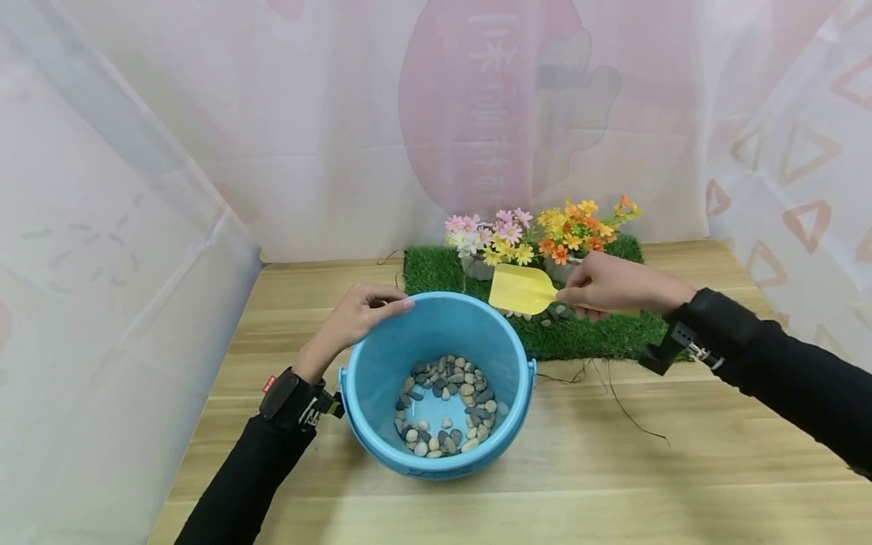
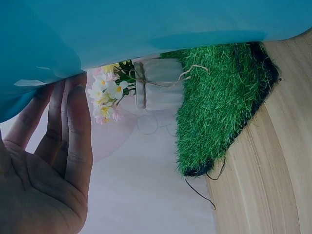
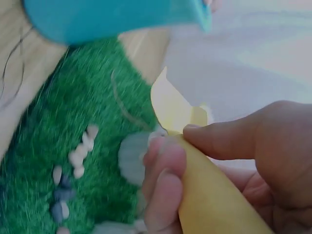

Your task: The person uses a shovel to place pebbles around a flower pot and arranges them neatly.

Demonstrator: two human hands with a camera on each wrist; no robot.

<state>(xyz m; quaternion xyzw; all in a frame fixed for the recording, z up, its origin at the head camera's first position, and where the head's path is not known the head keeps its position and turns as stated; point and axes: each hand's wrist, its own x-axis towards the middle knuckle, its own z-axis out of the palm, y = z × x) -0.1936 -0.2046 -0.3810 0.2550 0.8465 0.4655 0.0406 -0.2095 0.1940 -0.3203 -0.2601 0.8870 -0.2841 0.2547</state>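
Note:
A blue bucket stands on the table with grey and pale pebbles over its bottom. My left hand holds its rim at the far left side; in the left wrist view the fingers reach up against the blue wall. My right hand grips the handle of a yellow toy shovel, whose blade points left, just beyond the bucket's right rim. In the right wrist view the thumb lies along the yellow handle, with fingers curled round its other side. No pebbles show on the blade.
Behind the bucket lies an artificial grass mat bearing pots of pink and white flowers and orange flowers. More pebbles lie on the mat. Loose dark threads trail onto the wooden table. Printed curtains surround it.

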